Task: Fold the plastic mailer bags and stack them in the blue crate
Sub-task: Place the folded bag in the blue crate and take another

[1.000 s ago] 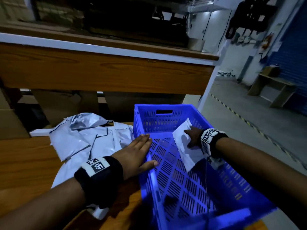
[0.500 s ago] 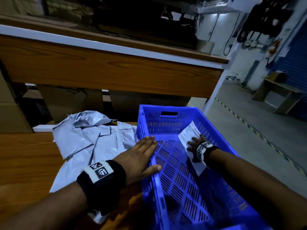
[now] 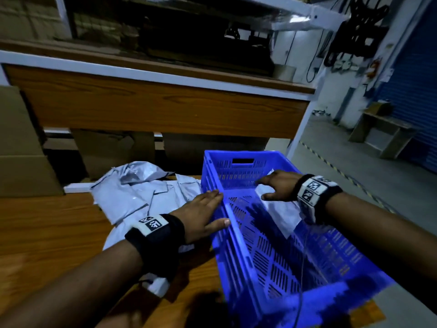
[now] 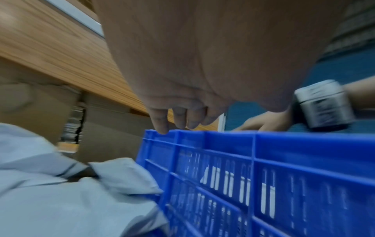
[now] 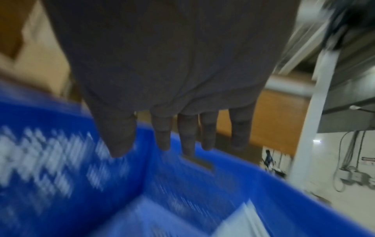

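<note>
The blue crate [image 3: 241, 172] stands on the right end of the wooden table [image 3: 47, 228]. Inside it a folded white mailer [image 3: 281, 211] leans against the right wall. My right hand [image 3: 267, 189] hovers just above the mailer with spread, straight fingers [image 5: 186, 137] and holds nothing. The left hand [image 3: 212, 207] lies flat on the crate's left rim, fingertips [image 4: 162, 128] touching the edge [image 4: 223, 136]. A crumpled pile of grey mailers [image 3: 142, 195] lies left of the crate, partly under my left wrist.
A wooden bench front [image 3: 165, 110] with a white edge rises behind the table. Cardboard boxes [image 3: 21, 162] stand at the left and under the bench. To the right, open concrete floor [image 3: 354, 185] has yellow-black tape on it.
My right hand has let go of the folded mailer and risen toward the crate's far wall. The mailer stays inside the crate. The left hand keeps its place on the rim.
</note>
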Demonstrator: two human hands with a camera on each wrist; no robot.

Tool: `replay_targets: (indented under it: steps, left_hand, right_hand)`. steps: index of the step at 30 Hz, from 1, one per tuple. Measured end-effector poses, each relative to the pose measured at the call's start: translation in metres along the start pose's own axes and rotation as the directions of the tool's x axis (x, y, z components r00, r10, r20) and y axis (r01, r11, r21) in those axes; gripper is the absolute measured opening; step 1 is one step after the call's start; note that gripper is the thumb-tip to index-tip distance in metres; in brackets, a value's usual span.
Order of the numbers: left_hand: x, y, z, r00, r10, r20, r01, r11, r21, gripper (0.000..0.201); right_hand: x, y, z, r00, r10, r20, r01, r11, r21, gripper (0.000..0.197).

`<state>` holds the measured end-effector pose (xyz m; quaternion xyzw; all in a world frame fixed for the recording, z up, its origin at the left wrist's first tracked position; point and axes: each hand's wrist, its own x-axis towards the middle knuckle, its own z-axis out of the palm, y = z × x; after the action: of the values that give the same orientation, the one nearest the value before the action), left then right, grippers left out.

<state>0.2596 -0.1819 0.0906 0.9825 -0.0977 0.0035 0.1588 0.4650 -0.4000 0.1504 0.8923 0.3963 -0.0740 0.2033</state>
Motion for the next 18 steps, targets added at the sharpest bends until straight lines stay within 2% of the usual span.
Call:
replay_targets:
  steps: [6, 10, 13, 14, 16, 18]
  left_hand:
    - [-0.086, -0.035, -0.022, 1.0, -0.014, -0.008, 0.014, 1.0, 0.018, 0.127]
    - [-0.152, -0.07, -0.023, 0.996, -0.082, 0.022, 0.082, 0.997, 0.004, 0.099]
    - [-0.202, -0.096, -0.008, 0.992, -0.108, 0.059, 0.106, 0.994, 0.032, 0.114]
    - [-0.22, -0.104, -0.002, 0.99, -0.127, 0.069, 0.125, 0.992, 0.026, 0.114]
    - [-0.25, -0.117, 0.013, 0.982, -0.163, 0.096, 0.166, 0.986, -0.018, 0.111]
    - [-0.272, -0.127, 0.03, 0.972, -0.195, 0.133, 0.203, 0.978, -0.05, 0.119]
  right_hand:
    - [-0.092, -0.083, -0.06, 0.996, -0.017, -0.089, 0.029, 0.989, 0.142, 0.065]
    - [-0.148, -0.153, -0.083, 0.978, 0.007, -0.21, 0.045, 0.969, 0.243, 0.063]
    - [-0.178, -0.214, -0.084, 0.932, 0.057, -0.357, 0.072, 0.939, 0.336, 0.057]
    - [-0.185, -0.237, -0.08, 0.915, 0.069, -0.399, 0.099, 0.917, 0.386, 0.056]
    - [-0.189, -0.276, -0.064, 0.885, 0.097, -0.456, 0.169, 0.845, 0.508, 0.051]
    - [-0.183, -0.309, -0.037, 0.869, 0.135, -0.477, 0.21, 0.772, 0.6, 0.043]
